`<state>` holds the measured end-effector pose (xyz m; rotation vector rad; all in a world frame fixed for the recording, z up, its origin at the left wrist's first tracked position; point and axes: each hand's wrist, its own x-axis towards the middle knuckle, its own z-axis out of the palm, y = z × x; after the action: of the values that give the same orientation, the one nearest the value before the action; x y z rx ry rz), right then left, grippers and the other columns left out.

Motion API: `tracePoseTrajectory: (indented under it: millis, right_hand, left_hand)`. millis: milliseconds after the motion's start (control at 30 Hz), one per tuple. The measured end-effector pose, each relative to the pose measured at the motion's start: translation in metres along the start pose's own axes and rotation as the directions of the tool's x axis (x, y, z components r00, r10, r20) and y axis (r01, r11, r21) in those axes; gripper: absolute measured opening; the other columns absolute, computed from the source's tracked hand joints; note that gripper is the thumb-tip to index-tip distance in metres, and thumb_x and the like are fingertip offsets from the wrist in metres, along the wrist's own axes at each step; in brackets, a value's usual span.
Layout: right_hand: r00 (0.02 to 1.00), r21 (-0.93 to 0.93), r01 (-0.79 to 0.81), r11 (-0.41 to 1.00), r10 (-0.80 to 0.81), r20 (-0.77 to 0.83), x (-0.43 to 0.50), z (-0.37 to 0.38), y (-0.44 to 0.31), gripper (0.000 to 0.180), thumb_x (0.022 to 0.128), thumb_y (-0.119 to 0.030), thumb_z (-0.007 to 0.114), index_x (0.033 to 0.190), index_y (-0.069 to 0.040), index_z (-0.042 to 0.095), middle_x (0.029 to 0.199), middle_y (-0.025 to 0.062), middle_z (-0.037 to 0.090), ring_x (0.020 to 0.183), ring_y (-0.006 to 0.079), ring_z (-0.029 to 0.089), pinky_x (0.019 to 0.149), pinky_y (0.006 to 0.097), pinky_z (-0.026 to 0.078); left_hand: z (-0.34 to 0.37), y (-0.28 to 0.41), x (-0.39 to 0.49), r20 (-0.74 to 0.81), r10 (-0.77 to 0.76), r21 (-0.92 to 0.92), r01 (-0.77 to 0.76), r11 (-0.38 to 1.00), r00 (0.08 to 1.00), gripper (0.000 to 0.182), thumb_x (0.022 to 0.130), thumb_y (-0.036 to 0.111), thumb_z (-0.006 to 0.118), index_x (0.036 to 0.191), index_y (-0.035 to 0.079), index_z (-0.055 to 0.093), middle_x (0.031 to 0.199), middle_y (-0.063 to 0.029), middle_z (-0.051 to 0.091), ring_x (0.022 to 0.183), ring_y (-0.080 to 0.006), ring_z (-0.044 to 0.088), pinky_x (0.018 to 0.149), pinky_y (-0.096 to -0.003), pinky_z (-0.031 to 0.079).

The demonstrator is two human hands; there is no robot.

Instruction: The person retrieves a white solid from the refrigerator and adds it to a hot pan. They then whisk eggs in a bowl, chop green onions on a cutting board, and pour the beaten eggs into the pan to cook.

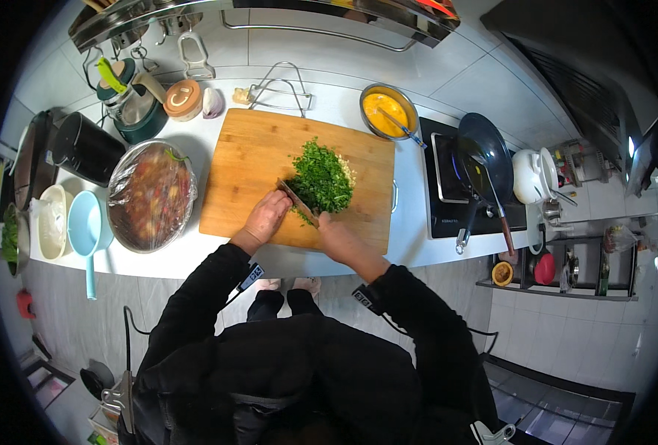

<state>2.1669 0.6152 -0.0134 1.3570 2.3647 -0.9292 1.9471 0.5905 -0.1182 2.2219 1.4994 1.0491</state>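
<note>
A wooden cutting board (pixel 245 161) lies on the white counter, with a heap of chopped green herbs (pixel 320 178) right of its middle. Small pale chopped bits, possibly garlic, (pixel 347 169) lie along the heap's right side. My right hand (pixel 337 236) is closed around the handle end of a kitchen knife (pixel 298 203), whose blade slants up to the left along the heap's lower left edge. My left hand (pixel 268 217) rests at the blade's left side, fingers bent and close to the metal; whether it presses on anything is hidden.
Left of the board stands a film-covered bowl of food (pixel 151 194), beside a light blue dipper (pixel 87 222). A metal bowl of beaten egg (pixel 387 111) is behind the board's right corner. Further right, a wok (pixel 485 158) with a spatula sits on the cooktop (pixel 446 222).
</note>
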Motion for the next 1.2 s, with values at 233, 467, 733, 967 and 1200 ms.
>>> tracePoseTrajectory:
  millis: [233,467,733,967,1200]
  right_hand:
    - [0.995,-0.045,0.036,0.998,-0.04,-0.091,-0.001,0.008,-0.002,0.016,0.093,-0.006,0.043,0.107,0.002,0.042,0.085,0.0343,0.066,0.084,0.0508,0.067,0.072,0.0597,0.052]
    - [0.986,0.013,0.05,0.999,-0.047,-0.157,0.001,0.007,-0.007,0.013,0.093,-0.006,0.045,0.105,0.001,0.045,0.087,0.0334,0.067,0.084,0.0503,0.067,0.071,0.0603,0.051]
    - [0.999,0.044,0.02,0.999,-0.019,-0.038,0.009,0.01,-0.006,0.017,0.098,-0.013,0.046,0.106,0.003,0.044,0.083,0.0339,0.066,0.08,0.051,0.066,0.07,0.0602,0.05]
    - [0.999,-0.12,0.023,0.993,-0.029,-0.045,-0.001,0.006,-0.009,0.017,0.094,-0.007,0.047,0.108,0.003,0.044,0.085,0.0334,0.067,0.082,0.0502,0.067,0.072,0.059,0.052]
    - [0.983,-0.029,0.054,0.998,-0.058,-0.173,0.008,0.013,0.0,0.017,0.099,-0.015,0.05,0.104,0.001,0.044,0.081,0.0304,0.066,0.075,0.0498,0.065,0.066,0.0592,0.049]
  left_hand:
    - [-0.01,-0.008,-0.005,0.019,0.143,0.02,-0.143,0.989,0.99,0.016,0.084,0.001,0.067,0.1,0.002,0.066,0.098,-0.0143,0.064,0.091,-0.033,0.061,0.083,-0.0391,0.052]
    - [-0.011,-0.012,-0.006,0.054,0.135,-0.004,-0.135,0.991,0.989,0.023,0.081,-0.001,0.061,0.103,0.002,0.065,0.105,-0.014,0.065,0.103,-0.0339,0.062,0.095,-0.0403,0.05]
    - [-0.007,-0.014,-0.007,0.013,0.117,-0.042,-0.116,0.992,0.993,0.011,0.089,0.006,0.064,0.099,0.003,0.064,0.106,-0.0136,0.064,0.101,-0.0337,0.062,0.089,-0.0395,0.052]
    - [-0.022,-0.019,-0.011,0.085,0.164,-0.039,-0.161,0.986,0.983,0.021,0.082,0.001,0.062,0.103,0.003,0.066,0.105,-0.0124,0.065,0.098,-0.0318,0.061,0.089,-0.0381,0.052]
    - [-0.017,-0.012,-0.004,0.024,0.107,-0.051,-0.106,0.993,0.994,0.014,0.087,0.005,0.059,0.1,0.004,0.064,0.1,-0.0118,0.062,0.097,-0.0307,0.059,0.085,-0.0383,0.051]
